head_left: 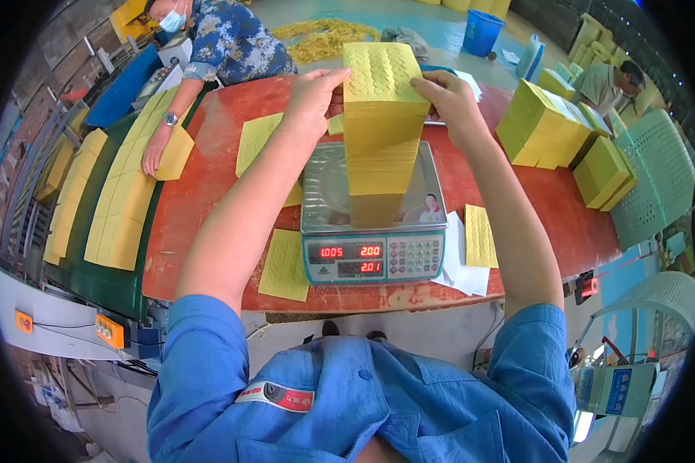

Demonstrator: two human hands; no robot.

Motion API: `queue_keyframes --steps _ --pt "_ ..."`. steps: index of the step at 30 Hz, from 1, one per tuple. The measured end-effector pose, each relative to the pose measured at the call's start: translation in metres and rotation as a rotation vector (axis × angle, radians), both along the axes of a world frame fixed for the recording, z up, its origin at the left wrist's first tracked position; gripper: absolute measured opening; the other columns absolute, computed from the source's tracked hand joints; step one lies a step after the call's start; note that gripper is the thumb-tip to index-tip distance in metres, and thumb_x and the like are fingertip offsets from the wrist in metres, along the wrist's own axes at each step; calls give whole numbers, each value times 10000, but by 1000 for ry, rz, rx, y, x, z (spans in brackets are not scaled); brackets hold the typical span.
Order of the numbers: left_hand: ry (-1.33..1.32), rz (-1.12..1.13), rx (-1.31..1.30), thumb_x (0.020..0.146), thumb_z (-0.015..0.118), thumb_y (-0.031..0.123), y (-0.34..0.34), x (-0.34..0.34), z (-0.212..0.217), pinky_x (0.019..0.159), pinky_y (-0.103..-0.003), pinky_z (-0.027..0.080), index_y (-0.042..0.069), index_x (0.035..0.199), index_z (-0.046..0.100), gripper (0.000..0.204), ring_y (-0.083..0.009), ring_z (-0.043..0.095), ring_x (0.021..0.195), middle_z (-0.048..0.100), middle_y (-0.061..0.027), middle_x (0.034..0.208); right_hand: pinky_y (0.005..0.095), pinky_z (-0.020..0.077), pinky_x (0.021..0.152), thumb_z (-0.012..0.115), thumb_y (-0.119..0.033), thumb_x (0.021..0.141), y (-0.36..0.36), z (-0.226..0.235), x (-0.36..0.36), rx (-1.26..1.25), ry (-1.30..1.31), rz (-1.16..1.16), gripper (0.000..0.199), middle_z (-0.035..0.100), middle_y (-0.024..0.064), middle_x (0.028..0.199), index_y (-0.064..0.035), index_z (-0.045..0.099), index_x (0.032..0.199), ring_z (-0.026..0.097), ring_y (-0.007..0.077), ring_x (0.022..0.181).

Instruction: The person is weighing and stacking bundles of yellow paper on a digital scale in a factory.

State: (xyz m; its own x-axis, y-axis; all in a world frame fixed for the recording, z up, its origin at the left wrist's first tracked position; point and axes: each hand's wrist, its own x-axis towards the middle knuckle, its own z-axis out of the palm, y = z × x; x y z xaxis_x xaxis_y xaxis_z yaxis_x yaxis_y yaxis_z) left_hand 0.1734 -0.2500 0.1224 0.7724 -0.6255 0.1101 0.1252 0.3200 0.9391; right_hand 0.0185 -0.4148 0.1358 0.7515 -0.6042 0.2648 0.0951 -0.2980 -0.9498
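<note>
A: Yellow paper, item one: a tall stack of sheets [378, 131] with rows of round embossed marks on the top face. It stands upright on the steel pan of a digital scale [372, 212], which sits on the red table [208, 185].

B: Hands?

A: Left hand [313, 96] presses the stack's upper left edge, fingers curled over the top rim. Right hand [452, 100] does the same at the upper right edge. Both are closed onto the stack from opposite sides, near its top.

B: Handling character?

A: By my judgement: heavy as a block, soft as single sheets. Loose, unbound, so layers can slide or fan if gripped only at the top. The sides look smooth; the tall column could lean or shear. Not fragile, though corners may bend.

B: Best hold?

A: Flat palms on two opposite sides with steady inward squeeze, or one hand beneath the base; lower down would steady it better than the top edge.

B: Surroundings?

A: Single yellow sheets [284, 266] lie flat around the scale. Further stacks [544, 127] sit at the table's right end. A co-worker's hand [156, 154] rests on sheets at the left.
</note>
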Motion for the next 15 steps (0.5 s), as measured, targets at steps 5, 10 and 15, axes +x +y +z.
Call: queue_keyframes --steps 5,10,15 --pt "93 -26 -61 848 705 179 -3 9 -13 461 -246 439 83 877 605 141 -104 563 521 632 -17 705 247 469 564 716 -216 823 0 -1 3 39 3 -9 367 664 73 849 53 655 1066 567 103 634" --pt "70 2 -144 832 727 190 -6 9 -18 430 -237 361 85 879 596 174 -89 500 481 595 0 666 242 487 578 701 -224 847 4 1 3 30 7 -4 343 662 64 845 37 649 1063 591 102 646" --pt "9 110 -92 837 732 210 -15 -4 -16 436 -240 358 79 883 585 202 -79 494 498 578 7 661 247 525 614 688 -228 872 -7 -6 6 40 -18 -26 319 664 54 859 14 646 1076 628 111 680"
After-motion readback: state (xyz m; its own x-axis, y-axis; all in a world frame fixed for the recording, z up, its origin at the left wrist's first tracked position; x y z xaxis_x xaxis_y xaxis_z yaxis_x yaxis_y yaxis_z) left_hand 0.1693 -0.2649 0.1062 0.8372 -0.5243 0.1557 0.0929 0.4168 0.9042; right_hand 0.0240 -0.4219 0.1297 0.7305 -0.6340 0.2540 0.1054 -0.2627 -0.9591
